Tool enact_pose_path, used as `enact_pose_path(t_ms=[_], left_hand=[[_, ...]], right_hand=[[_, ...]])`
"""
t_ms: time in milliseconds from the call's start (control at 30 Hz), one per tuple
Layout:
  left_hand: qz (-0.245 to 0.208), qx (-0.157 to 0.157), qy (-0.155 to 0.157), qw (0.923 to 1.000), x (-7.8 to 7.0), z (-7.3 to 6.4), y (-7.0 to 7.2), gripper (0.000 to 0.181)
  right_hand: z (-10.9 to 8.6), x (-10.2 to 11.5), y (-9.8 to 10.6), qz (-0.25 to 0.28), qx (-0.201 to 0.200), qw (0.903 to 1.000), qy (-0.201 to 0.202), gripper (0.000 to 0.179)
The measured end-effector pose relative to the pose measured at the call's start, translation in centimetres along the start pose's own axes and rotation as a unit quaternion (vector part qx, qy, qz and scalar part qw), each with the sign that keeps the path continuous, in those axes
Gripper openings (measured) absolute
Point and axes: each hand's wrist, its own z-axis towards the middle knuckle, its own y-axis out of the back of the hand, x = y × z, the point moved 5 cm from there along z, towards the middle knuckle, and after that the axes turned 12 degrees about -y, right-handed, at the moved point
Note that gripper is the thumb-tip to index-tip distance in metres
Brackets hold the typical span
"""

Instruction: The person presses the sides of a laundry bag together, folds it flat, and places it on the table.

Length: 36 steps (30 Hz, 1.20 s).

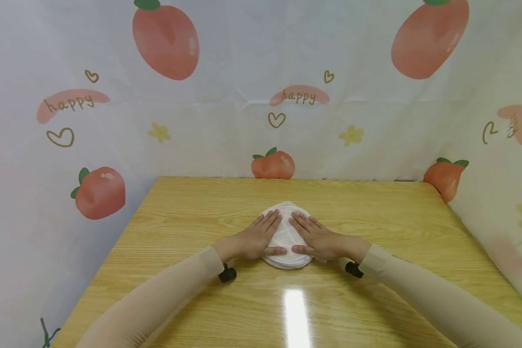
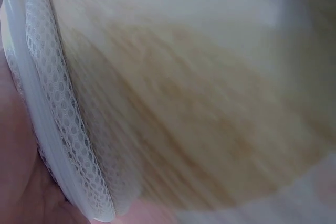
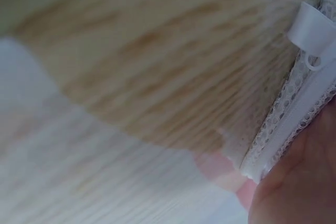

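A round, flattened white mesh fabric bag (image 1: 286, 237) is lying on the yellow-brown wood-grain desk (image 1: 191, 208), just below the centre of the head frame. Its top is forming a blunt point towards the far edge.

The left hand (image 1: 256, 238) is resting on the left part of the bag, and the right hand (image 1: 324, 240) is resting on the right part. The fingers of both hands are extending nearly straight over the mesh and are not curling round it. The thumbs are pointing towards each other across the lower part, with their tips standing apart.

In the left wrist view, a rolled mesh rim (image 2: 65, 98) is running down the left side. In the right wrist view, a smooth white strip (image 3: 296, 119), apparently a zip, is following the edge at the right; a white plastic tab (image 3: 311, 29) with a small ring is sitting at its upper end.

Handling: the bag is probably behaving as a light, soft, pliable article with little slip and low fragility. The rim is likely offering the firmest hold; pinching the rolled edge at opposite sides is preferable to pulling the open mesh or the tab.
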Motion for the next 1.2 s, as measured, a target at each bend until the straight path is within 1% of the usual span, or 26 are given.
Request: enact_pose_path(t_ms=[200, 400, 567, 733, 800, 967, 1033, 1133, 1200], left_hand=[[0.003, -0.003, -0.003, 1.0, -0.1, -0.2, 0.1, 0.097], [-0.007, -0.008, -0.002, 0.9999, -0.3, -0.4, 0.0, 0.097], [-0.019, -0.022, 0.0, 0.9996, -0.2, -0.5, 0.0, 0.097], [-0.029, -0.034, 0.003, 0.999, -0.3, -0.5, 0.3, 0.097], [-0.029, -0.036, 0.002, 0.9989, -0.3, -0.5, 0.5, 0.096], [-0.029, -0.042, -0.002, 0.9987, -0.7, -0.4, 1.2, 0.096], [-0.026, -0.048, -0.005, 0.9985, -0.9, -0.4, 1.6, 0.096], [-0.022, -0.058, -0.011, 0.998, -1.2, -0.7, 2.3, 0.095], [-0.024, -0.06, -0.013, 0.9978, -1.4, -0.9, 2.7, 0.095]], right_hand=[[-0.2, 0.2, 0.1, 0.003, -0.005, 1.0, -0.003, 0.084], [-0.2, 0.1, -0.3, 0.001, -0.013, 0.9999, 0.0, 0.084], [-0.3, 0.2, -0.1, 0.003, -0.023, 0.9997, 0.006, 0.084], [-0.8, 0.5, 1.0, 0.011, -0.043, 0.9988, 0.019, 0.085], [-1.2, 0.7, 1.7, 0.029, -0.051, 0.9979, 0.028, 0.084], [-2.1, 1.1, 3.2, 0.053, -0.068, 0.9954, 0.042, 0.082], [-2.3, 1.1, 3.7, 0.044, -0.069, 0.9958, 0.04, 0.08], [-2.6, 1.1, 4.6, 0.053, -0.071, 0.9951, 0.044, 0.076], [-2.6, 1.1, 5.1, 0.05, -0.075, 0.995, 0.044, 0.074]])
